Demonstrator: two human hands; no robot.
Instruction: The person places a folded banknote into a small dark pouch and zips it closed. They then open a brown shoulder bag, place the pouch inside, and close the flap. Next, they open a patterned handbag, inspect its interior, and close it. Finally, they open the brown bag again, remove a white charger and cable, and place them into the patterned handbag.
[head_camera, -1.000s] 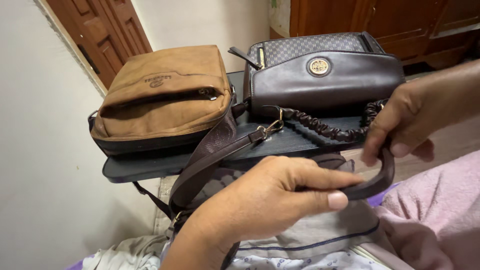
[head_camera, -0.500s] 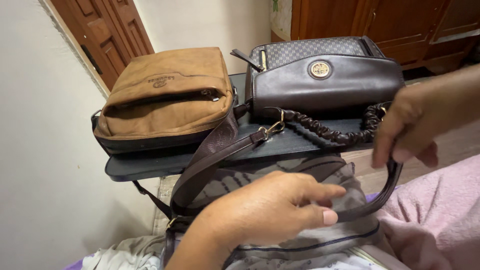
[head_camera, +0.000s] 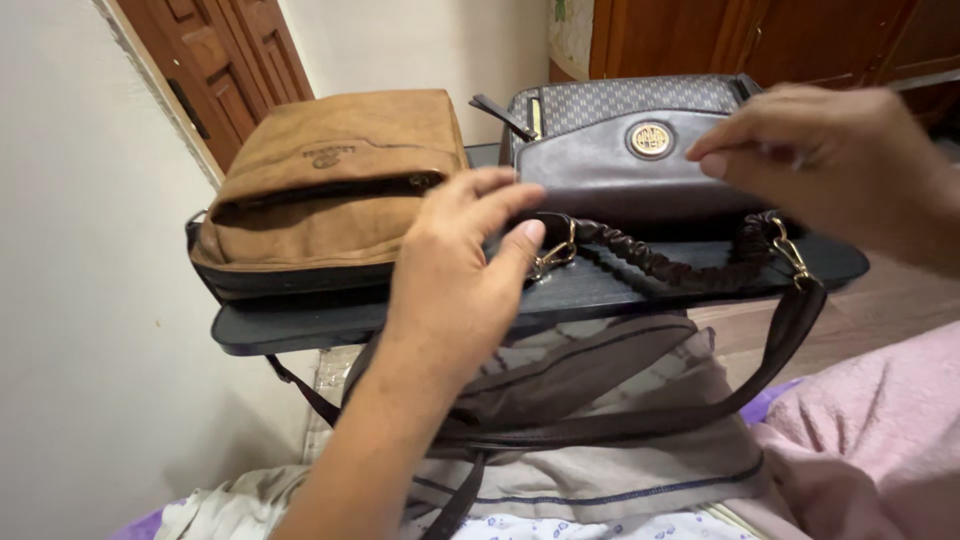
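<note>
Both hands have let go of the long brown strap (head_camera: 640, 425), which now hangs slack, the left hand (head_camera: 455, 275) apparently reaching the gold clasp (head_camera: 553, 256) and the right hand (head_camera: 830, 160) the dark brown handbag (head_camera: 620, 170).

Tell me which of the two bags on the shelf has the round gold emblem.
The dark brown bag on the right, under the right hand. The tan bag on the left has only a stamped mark and a zip pocket.

A tan suede satchel with a zipped front pocket (head_camera: 325, 190) lies on a dark plastic tray table (head_camera: 300, 325) beside a white plastered wall (head_camera: 90, 330). Behind stand a panelled reddish-brown wooden door (head_camera: 235, 60) and a brown wooden cabinet (head_camera: 720, 35); a pink towel (head_camera: 880, 430) lies nearby.
</note>
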